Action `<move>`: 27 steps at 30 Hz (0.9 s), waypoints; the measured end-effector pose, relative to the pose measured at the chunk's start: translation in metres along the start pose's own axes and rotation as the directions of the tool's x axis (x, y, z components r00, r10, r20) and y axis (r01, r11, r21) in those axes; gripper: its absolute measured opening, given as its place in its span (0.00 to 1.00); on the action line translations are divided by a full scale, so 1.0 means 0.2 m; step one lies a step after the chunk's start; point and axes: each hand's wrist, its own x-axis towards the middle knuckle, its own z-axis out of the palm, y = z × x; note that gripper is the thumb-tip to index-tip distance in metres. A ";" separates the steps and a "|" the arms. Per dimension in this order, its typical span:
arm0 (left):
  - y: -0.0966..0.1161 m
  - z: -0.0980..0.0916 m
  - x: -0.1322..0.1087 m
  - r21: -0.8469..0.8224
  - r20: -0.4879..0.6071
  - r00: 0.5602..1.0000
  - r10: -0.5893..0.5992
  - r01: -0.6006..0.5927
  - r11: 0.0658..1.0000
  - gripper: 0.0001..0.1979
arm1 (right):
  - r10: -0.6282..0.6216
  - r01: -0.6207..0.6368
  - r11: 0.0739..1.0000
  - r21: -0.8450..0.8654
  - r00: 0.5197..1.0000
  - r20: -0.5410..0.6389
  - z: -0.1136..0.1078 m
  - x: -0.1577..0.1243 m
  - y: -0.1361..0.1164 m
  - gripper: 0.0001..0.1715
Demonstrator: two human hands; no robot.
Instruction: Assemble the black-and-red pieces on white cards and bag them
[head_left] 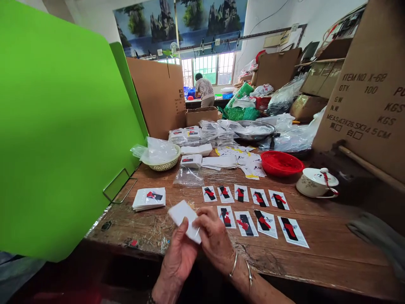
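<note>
My left hand [179,258] holds a white card [182,214] in front of the table's near edge, its thumb pressed on the top face. The curled fingers of my right hand [215,237] pinch the same card at its right side; I cannot tell whether it is one card or a small stack. Just beyond, several white cards with black and red pieces on them lie in two rows, one of them a card [244,223] in the front row. To the left sits a stack of similar cards [149,198].
Behind the cards stand a cream basket [164,164] with plastic bags, a red basket [281,164] and a lidded white pot [317,183]. A green panel [63,126] walls the left side, a large carton [363,97] the right. A person [205,89] bends over far back.
</note>
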 end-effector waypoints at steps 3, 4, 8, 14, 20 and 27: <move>0.03 0.01 -0.01 -0.140 -0.255 0.964 -0.074 0.039 0.989 0.10 | 0.002 -0.002 1.000 0.001 1.000 0.003 0.05 -0.06 -0.06 0.16; 0.04 0.01 -0.01 -0.161 -0.284 0.954 -0.100 0.056 0.985 0.11 | 0.017 -0.018 1.000 -0.025 1.000 -0.011 0.06 -0.08 -0.07 0.17; 0.02 0.02 -0.02 -0.117 -0.269 0.963 -0.027 -0.005 0.993 0.13 | 0.141 -0.141 0.990 0.004 0.988 -0.057 0.10 -0.11 -0.05 0.14; 0.00 0.00 0.02 -0.008 -0.285 0.956 0.068 -0.073 0.997 0.11 | 0.221 -0.220 0.966 0.134 0.975 0.008 0.09 -0.16 -0.04 0.14; 0.05 -0.01 0.03 0.100 -0.306 0.947 0.095 -0.067 0.993 0.02 | 0.283 -0.244 0.954 -0.176 0.924 0.256 -0.19 0.01 0.15 0.12; -0.03 0.03 0.05 0.174 -0.220 0.975 -0.034 0.074 0.982 0.05 | 0.496 -0.188 0.777 -0.601 0.770 0.400 -0.24 0.27 0.40 0.09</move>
